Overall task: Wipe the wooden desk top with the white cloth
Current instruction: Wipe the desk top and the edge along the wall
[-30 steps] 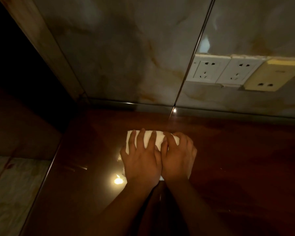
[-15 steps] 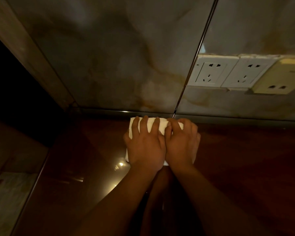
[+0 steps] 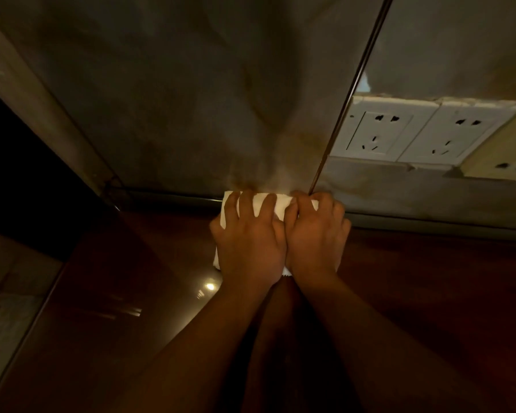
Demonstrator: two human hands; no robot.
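A folded white cloth (image 3: 258, 205) lies flat on the dark glossy wooden desk top (image 3: 116, 293), its far edge against the wall's base. My left hand (image 3: 251, 242) presses down on the cloth's left part with fingers spread. Beside it and touching it, my right hand (image 3: 318, 236) presses on the right part. Most of the cloth is hidden under both hands; only its far edge and left side show.
A marble-look wall (image 3: 191, 99) rises right behind the desk, with a thin metal strip (image 3: 352, 93) running down it. White power sockets (image 3: 379, 131) and a cream socket (image 3: 501, 156) sit on the wall at the right. The desk's left edge (image 3: 27, 329) borders a pale floor.
Both hands have pushed the cloth away from me across the desk, from mid-surface up to the wall's base. The hands kept the same side-by-side pose.
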